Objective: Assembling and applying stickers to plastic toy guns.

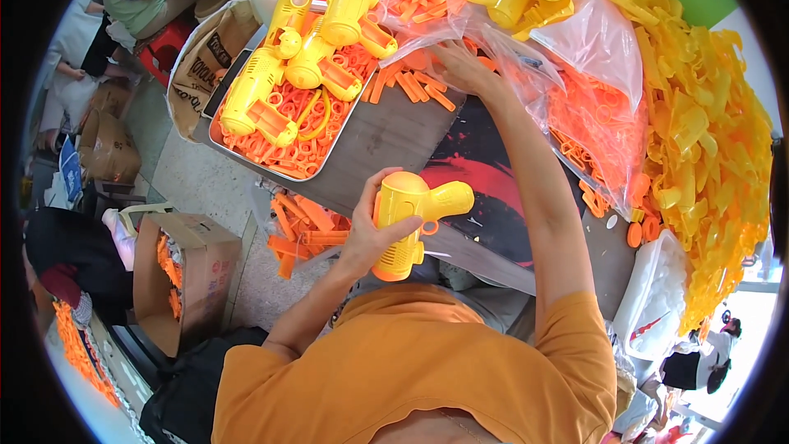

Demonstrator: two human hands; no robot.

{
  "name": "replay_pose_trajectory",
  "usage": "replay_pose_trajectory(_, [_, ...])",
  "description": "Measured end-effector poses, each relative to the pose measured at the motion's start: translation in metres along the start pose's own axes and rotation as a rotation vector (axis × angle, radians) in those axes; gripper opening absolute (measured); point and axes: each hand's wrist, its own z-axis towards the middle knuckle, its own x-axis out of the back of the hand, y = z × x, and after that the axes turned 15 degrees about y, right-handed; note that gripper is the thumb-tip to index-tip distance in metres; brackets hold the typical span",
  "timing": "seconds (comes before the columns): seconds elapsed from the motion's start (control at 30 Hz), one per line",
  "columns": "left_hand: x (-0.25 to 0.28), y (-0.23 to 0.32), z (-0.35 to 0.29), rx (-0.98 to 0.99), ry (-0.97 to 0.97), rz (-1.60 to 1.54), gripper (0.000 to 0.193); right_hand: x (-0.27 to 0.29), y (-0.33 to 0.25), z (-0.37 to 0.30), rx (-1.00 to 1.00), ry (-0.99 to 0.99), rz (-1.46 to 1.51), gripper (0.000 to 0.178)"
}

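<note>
My left hand [366,234] is wrapped around a yellow plastic toy gun [404,207] with an orange trigger ring, held close in front of my body. Its short handle points to the right, and an orange end shows at the bottom. Stretched far ahead, my right hand [467,70] reaches to a pile of orange plastic strips [411,86] at the edge of a clear plastic bag [411,29]. Those fingertips are partly hidden among the strips, so their grip cannot be made out. Several similar yellow toy guns [316,53] lie on a metal tray [316,171] of small orange parts.
Yellow plastic parts [707,164] are heaped along the right. A white tub [662,279] stands at the table's right edge. Below the tray sits a bag of orange pieces [304,222]. A cardboard box [201,267] is on the left. Other people work at the far left and right.
</note>
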Motion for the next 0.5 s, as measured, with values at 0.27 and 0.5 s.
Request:
replay_pose_trajectory(0.27, [0.000, -0.001, -0.003, 0.037, 0.022, 0.001, 0.071, -0.002, -0.008, 0.023, 0.013, -0.125, 0.112, 0.044])
replay_pose_trajectory(0.5, [-0.011, -0.002, -0.002, -0.001, 0.043, 0.101, 0.067, -0.014, -0.014, 0.003, -0.145, 0.182, -0.016, 0.057])
